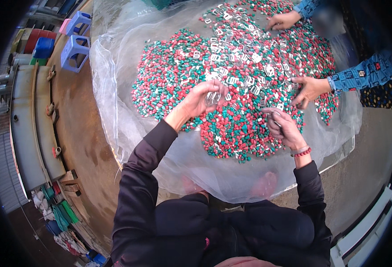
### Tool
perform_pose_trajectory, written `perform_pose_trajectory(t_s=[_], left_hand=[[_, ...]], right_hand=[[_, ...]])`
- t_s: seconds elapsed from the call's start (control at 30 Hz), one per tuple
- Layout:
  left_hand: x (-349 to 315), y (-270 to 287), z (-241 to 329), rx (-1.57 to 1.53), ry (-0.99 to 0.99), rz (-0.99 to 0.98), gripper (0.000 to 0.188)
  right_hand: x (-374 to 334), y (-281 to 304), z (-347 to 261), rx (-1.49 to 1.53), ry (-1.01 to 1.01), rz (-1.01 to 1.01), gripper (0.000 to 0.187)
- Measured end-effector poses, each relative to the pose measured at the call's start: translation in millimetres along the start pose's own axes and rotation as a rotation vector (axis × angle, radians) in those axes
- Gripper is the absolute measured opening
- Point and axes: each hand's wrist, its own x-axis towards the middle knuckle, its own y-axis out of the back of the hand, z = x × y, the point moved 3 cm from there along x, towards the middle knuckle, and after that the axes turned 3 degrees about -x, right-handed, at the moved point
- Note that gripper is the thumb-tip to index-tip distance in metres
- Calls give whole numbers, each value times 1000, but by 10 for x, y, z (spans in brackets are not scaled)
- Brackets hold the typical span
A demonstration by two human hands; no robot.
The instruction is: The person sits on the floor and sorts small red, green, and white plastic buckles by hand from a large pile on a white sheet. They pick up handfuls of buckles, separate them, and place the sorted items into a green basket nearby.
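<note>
The most print-like marks are small letter-like patches on a co-worker's blue sleeve point(367, 73), too small to read at this size. The person's left hand point(199, 99) reaches forward from a dark sleeve point(139, 153), its fingers curled around a few clear, frame-shaped pieces point(212, 98) just above the heap. The right hand point(284, 127), with a red beaded bracelet point(301, 152) at the wrist, comes in from the other side, bent inward toward the left one; its thumb and fingers are drawn in close, with a pale sliver at the tips, but I cannot tell whether it pinches a piece. Under and beyond both hands, a broad heap of red, green and white pebble-like bits point(242, 133) lies on a translucent mesh sheet point(160, 178), with white buckle-like frames point(231, 80) scattered over its middle and far part. Across the heap, the co-worker's nearer hand point(312, 90) has its fingers spread at the bits, while the farther hand point(283, 21) reaches down at the far edge.
</note>
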Motion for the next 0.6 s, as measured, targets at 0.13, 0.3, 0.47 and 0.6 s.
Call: perform_pose_trajectory(t_s=[0.13, 0.3, 0.47, 0.6], left_hand=[[263, 355, 253, 573, -7, 282, 27], [433, 696, 150, 2084, -342, 399, 27], [380, 464, 3, 1921, -309, 110, 23], [159, 12, 72, 1413, -237, -27, 29]], right_hand=[[-66, -4, -119, 288, 102, -83, 59], [-94, 230, -167, 476, 186, 40, 59], [-4, 855, -224, 44, 89, 383, 32], [134, 1172, -171, -1257, 303, 658, 24]])
